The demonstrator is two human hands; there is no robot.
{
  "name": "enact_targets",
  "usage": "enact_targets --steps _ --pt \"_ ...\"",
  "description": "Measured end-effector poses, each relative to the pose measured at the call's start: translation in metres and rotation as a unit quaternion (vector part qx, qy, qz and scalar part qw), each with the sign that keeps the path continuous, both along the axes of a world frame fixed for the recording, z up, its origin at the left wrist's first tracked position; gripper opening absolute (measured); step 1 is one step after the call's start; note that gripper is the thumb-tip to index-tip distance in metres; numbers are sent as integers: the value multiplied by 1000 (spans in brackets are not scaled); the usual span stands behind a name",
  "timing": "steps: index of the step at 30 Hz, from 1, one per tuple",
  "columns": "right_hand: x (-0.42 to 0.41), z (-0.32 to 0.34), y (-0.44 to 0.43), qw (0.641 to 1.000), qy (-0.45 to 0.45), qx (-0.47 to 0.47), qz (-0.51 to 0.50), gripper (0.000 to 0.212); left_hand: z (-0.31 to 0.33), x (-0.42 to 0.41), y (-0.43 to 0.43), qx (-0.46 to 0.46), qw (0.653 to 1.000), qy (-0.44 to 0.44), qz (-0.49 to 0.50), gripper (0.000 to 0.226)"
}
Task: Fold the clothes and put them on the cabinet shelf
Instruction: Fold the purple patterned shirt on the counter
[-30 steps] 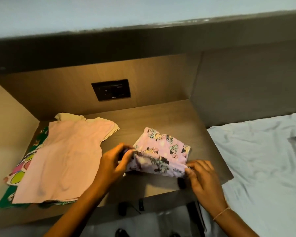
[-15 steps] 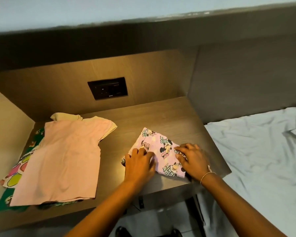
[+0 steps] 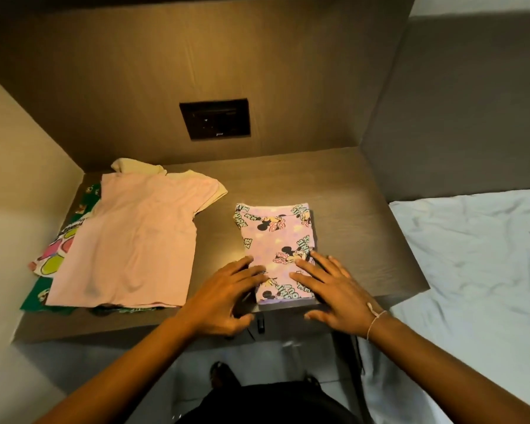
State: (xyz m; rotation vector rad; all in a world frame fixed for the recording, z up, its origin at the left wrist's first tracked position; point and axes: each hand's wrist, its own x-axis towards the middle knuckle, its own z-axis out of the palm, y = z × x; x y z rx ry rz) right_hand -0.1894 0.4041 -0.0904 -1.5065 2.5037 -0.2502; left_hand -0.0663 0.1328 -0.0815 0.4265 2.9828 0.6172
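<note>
A folded lilac garment with cartoon mice (image 3: pixel 277 237) lies flat on the wooden cabinet shelf (image 3: pixel 358 228), near its front edge. My left hand (image 3: pixel 227 296) rests with fingers spread at the garment's near left corner. My right hand (image 3: pixel 331 290) lies flat, fingers apart, on its near right part. Neither hand grips the cloth. To the left, a pink shirt (image 3: pixel 135 240) lies spread on top of a cream garment (image 3: pixel 135 166) and green and white printed clothes (image 3: pixel 57 252).
A black socket plate (image 3: pixel 215 118) sits in the back panel. Side walls close the shelf on the left and right. A bed with a pale sheet (image 3: pixel 471 264) lies to the right. Tiled floor and dark feet show below the shelf edge.
The lilac garment went from being held up and folded at its near edge to lying flat and squared. Both hands released it and now press on its near end.
</note>
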Motion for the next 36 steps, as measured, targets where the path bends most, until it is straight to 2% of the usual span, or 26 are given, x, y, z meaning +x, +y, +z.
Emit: enact_targets --steps 2,4,6,8,10,12,14,15,17,18,22,24,26,30,34,36 --pt "6 0 0 999 18 -33 2 66 -5 12 12 0 999 26 23 64" --pt "14 2 2 993 29 -111 -9 54 -10 22 24 35 995 72 61 46" --pt "24 7 1 979 -12 -194 -64 45 -10 30 35 98 982 107 122 32" --pt "32 18 -3 949 -97 -263 -144 33 -2 32 42 197 952 102 209 29" --pt "30 33 -14 915 -172 -304 -205 30 14 24 44 305 904 80 289 36" --pt "17 45 -27 906 -155 -312 -241 30 31 7 41 349 875 65 328 37" --pt "-5 51 -40 926 -66 -258 -266 28 44 -19 34 307 881 48 358 34" --pt "-15 52 -47 941 -32 -196 -273 29 47 -33 29 265 889 27 372 34" --pt "-28 47 -58 957 -23 -64 -281 39 45 -54 27 179 901 -29 393 35" --pt "-29 42 -60 958 -39 -29 -282 44 43 -57 29 133 905 -47 400 37" --pt "-28 28 -53 954 -85 -24 -288 66 24 -28 36 -4 892 -54 449 62" --pt "-28 27 -52 949 -107 -1 -297 66 16 -16 38 -41 890 -91 445 58" --pt "-23 27 -54 942 -132 -4 -307 60 14 -16 43 -21 899 -96 426 43" --pt "-11 41 -39 923 -108 -90 -358 43 27 -45 49 55 920 -14 387 25" --pt "-4 61 13 854 -84 -214 -467 41 46 -103 61 109 956 51 267 29" --pt "-1 65 34 826 -87 -225 -509 45 53 -138 84 110 970 58 211 28"
